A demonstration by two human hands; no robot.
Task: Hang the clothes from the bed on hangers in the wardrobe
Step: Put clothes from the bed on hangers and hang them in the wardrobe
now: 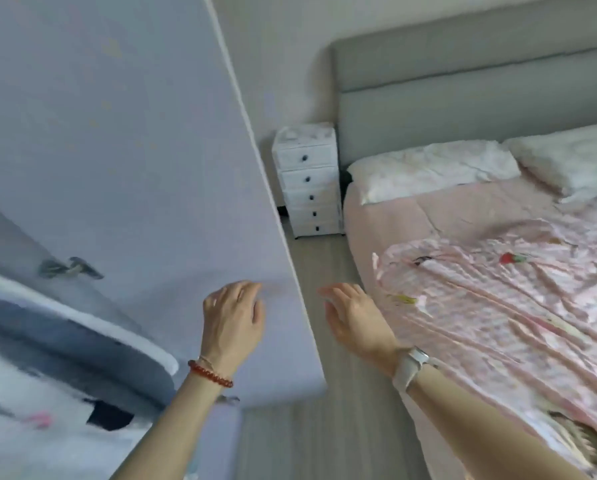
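An open wardrobe door [124, 150], pale lilac, fills the left of the view. My left hand [233, 315] is raised in front of its lower part, fingers loosely bent, holding nothing. My right hand [354, 315] hovers over the floor gap between door and bed, fingers relaxed and empty. A pink satin garment [498, 306] with small printed motifs lies spread on the bed [394, 216], to the right of my right hand. Grey and white clothes [58, 341] hang inside the wardrobe at lower left, blurred.
A white chest of several drawers [307, 181] stands by the grey headboard [463, 98]. White pillows [435, 168] lie at the bed's head. A narrow strip of wood floor [328, 271] runs between the door's edge and the bed.
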